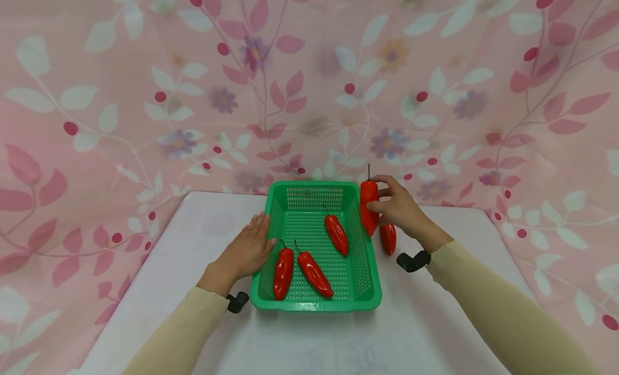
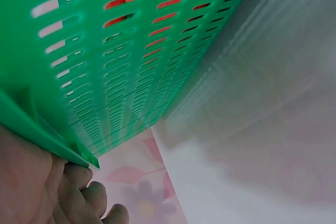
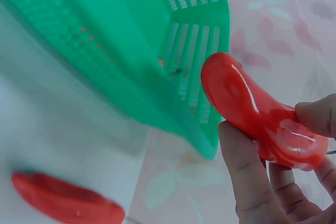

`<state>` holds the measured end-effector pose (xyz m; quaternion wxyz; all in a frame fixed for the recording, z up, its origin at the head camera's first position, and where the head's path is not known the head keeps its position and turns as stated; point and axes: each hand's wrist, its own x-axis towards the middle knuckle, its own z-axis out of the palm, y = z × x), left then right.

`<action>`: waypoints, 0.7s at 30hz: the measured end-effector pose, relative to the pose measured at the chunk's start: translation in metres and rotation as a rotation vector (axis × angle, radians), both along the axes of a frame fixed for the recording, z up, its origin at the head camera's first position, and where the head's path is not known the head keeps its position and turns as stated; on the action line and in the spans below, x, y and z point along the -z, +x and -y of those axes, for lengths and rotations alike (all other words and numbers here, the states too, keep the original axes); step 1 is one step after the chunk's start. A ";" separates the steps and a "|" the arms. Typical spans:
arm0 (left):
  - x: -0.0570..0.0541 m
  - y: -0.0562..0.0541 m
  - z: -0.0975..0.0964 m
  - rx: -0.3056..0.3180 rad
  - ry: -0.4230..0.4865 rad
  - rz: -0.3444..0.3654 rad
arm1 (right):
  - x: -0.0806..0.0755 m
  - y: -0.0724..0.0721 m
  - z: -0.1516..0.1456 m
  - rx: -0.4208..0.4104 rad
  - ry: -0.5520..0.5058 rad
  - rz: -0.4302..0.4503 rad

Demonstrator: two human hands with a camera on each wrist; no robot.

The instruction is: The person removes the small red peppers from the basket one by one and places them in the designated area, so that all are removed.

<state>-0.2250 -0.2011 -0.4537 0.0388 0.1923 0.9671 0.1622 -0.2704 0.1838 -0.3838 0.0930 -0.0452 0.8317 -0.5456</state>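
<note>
Between thumb and fingers my right hand [image 1: 398,207] grips a red chili pepper [image 1: 369,203], stem upward, by the right rim of a green plastic basket [image 1: 314,305]. In the right wrist view this held pepper [image 3: 257,114] is smooth and shiny. My left hand [image 1: 247,247] rests on the basket's left rim with its fingers extended. Three more red peppers lie inside: one at the front left [image 1: 283,274], one beside it [image 1: 314,274], and one at the right [image 1: 336,234]. Another red pepper [image 1: 388,237] lies on the table outside, partly hidden under my right hand.
The basket stands on a white-covered table [image 1: 435,310]. Behind the table hangs a pink floral cloth [image 1: 309,85], close past the back edge. Slotted side walls [image 2: 131,66] rise around the basket. A dark wrist camera [image 1: 413,261] sits on my right wrist.
</note>
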 end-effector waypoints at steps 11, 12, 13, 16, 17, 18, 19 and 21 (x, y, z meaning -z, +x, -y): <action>0.003 0.001 0.002 -0.004 -0.001 0.002 | 0.010 0.007 -0.038 0.054 0.104 -0.024; 0.003 0.000 0.002 -0.004 -0.001 0.001 | 0.011 0.008 -0.040 0.060 0.120 -0.028; 0.003 0.000 0.002 -0.003 0.002 0.001 | 0.013 0.010 -0.043 0.064 0.136 -0.034; 0.003 -0.001 0.001 0.002 0.002 -0.002 | 0.019 0.012 -0.049 0.076 0.184 -0.057; 0.003 -0.001 0.001 0.004 0.001 -0.003 | 0.022 0.013 -0.052 0.081 0.196 -0.065; 0.003 -0.001 0.000 0.006 0.001 -0.002 | 0.024 0.013 -0.054 0.087 0.211 -0.072; 0.003 -0.001 0.000 0.006 0.001 -0.001 | 0.026 0.013 -0.057 0.091 0.220 -0.077; 0.002 -0.001 0.000 0.005 0.003 0.002 | 0.030 0.013 -0.062 0.101 0.234 -0.078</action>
